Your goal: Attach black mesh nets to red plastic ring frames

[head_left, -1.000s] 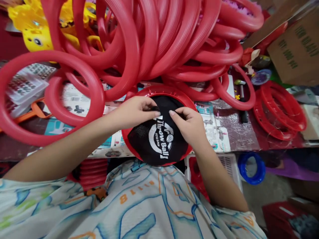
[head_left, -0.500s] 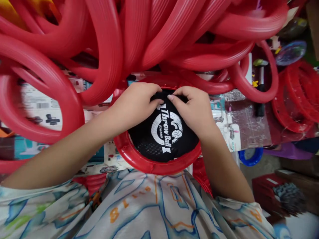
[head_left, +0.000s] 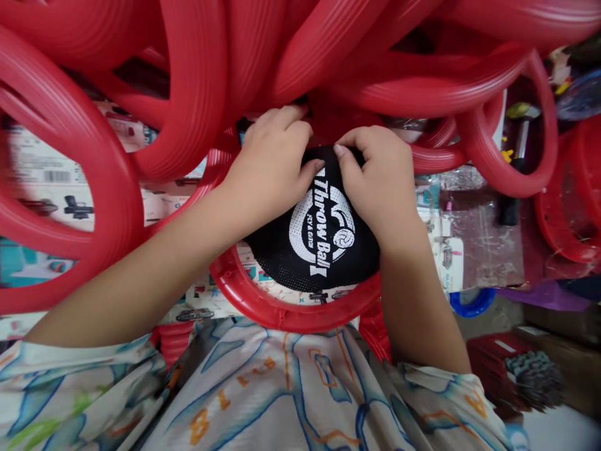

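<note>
Red plastic rings (head_left: 197,81) crowd the whole back of the work surface (head_left: 474,232), heaped over one another, and I use that heap as my landmark. Just in front of it, at its near edge, lies a red hoop frame (head_left: 282,310) with a black mesh net (head_left: 323,244) inside it, printed in white with "Throw Ball". My left hand (head_left: 272,166) rests on the far left part of the net with its fingers curled under the heap's lowest rings and its thumb pressed onto the mesh. My right hand (head_left: 375,178) sits just beside it, thumb tip pinching the net's far edge, fingers bent over the frame's far rim. Both thumbs nearly meet. At the near side the net stands clear of the frame, and printed cards (head_left: 211,300) show through the gap. To the right of the heap, a hammer (head_left: 514,163) lies on shiny foil (head_left: 474,250), next to another stack of red frames (head_left: 573,207).
</note>
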A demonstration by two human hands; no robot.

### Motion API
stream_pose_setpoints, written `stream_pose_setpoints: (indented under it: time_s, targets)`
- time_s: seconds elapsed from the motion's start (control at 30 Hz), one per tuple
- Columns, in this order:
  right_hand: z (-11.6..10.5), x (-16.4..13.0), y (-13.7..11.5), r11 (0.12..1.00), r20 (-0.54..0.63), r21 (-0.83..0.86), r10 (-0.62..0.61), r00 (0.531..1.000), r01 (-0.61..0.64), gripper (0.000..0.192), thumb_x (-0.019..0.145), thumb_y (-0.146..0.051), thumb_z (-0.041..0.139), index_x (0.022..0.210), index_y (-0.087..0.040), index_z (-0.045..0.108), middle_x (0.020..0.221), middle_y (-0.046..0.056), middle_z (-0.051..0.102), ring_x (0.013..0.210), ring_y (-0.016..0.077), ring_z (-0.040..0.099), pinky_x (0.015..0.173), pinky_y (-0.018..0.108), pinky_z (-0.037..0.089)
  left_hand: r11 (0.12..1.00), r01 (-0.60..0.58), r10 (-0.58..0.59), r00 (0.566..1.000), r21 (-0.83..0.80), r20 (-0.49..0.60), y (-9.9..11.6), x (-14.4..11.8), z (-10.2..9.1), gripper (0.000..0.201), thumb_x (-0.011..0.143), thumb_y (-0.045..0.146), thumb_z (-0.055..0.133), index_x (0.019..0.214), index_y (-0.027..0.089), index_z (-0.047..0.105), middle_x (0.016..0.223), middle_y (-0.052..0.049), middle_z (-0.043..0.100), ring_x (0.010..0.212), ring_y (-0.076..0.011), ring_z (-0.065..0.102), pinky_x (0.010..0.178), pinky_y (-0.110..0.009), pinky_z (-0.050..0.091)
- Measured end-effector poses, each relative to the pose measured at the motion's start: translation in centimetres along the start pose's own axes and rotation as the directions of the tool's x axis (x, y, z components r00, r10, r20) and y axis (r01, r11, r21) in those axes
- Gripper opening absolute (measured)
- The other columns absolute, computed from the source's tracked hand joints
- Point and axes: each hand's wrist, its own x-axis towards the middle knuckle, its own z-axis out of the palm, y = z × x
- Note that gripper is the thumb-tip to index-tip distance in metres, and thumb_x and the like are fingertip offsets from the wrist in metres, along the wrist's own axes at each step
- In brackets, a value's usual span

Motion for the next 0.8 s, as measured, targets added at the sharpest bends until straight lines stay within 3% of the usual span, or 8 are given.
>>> stream_pose_setpoints:
  time_s: [0.17, 0.33, 0.5, 0.8]
  targets:
    - [0.5, -0.4, 0.5, 0.996, -0.051, 0.023, -0.089, 0.995, 0.090, 0.012, 0.090, -0.023, 0.054, 0.087, -0.020, 0.065, 0.091, 0.007, 0.069, 0.092, 0.0245, 0.062, 0.085, 0.039, 0.046, 0.998, 0.062, -0.063, 0.994, 0.021, 0.091, -0.1, 0.4, 0.0, 0.023, 0.086, 0.029, 0.049, 0.092, 0.018, 0.068, 0.105, -0.012, 0.065, 0.110, -0.0336, 0.056, 0.100, -0.051, 0.040]
    - [0.9, -1.0, 0.8, 0.984, -0.041, 0.080, -0.155, 0.987, 0.158, 0.009, 0.086, -0.027, 0.062, 0.085, -0.019, 0.067, 0.088, 0.005, 0.071, 0.086, 0.0224, 0.064, 0.080, 0.037, 0.048, 0.994, 0.077, -0.079, 0.996, -0.075, -0.029, -0.7, 0.1, -0.1, 0.011, 0.078, 0.028, 0.061, 0.077, 0.019, 0.068, 0.105, -0.009, 0.064, 0.106, -0.0284, 0.058, 0.096, -0.042, 0.045]
    - [1.1, -1.1, 0.7, 0.981, -0.095, 0.123, -0.138, 0.986, 0.149, 0.008, 0.086, -0.025, 0.062, 0.081, -0.020, 0.065, 0.085, 0.003, 0.070, 0.084, 0.0202, 0.064, 0.078, 0.034, 0.047, 0.965, 0.206, -0.211, 0.977, -0.162, -0.012, -0.8, -0.3, 0.1, 0.014, 0.080, 0.028, 0.061, 0.072, 0.018, 0.065, 0.085, -0.004, 0.066, 0.091, -0.0221, 0.060, 0.090, -0.036, 0.046]
    - [1.8, -0.9, 0.4, 0.990, -0.088, 0.094, -0.094, 0.992, 0.102, 0.013, 0.087, -0.029, 0.060, 0.077, -0.020, 0.061, 0.082, 0.005, 0.068, 0.084, 0.0228, 0.063, 0.080, 0.038, 0.046, 0.967, 0.166, -0.188, 0.977, -0.193, -0.105, -1.0, -0.6, 0.8, 0.020, 0.082, 0.033, 0.061, 0.072, 0.016, 0.065, 0.086, -0.005, 0.066, 0.095, -0.0215, 0.061, 0.089, -0.034, 0.045]
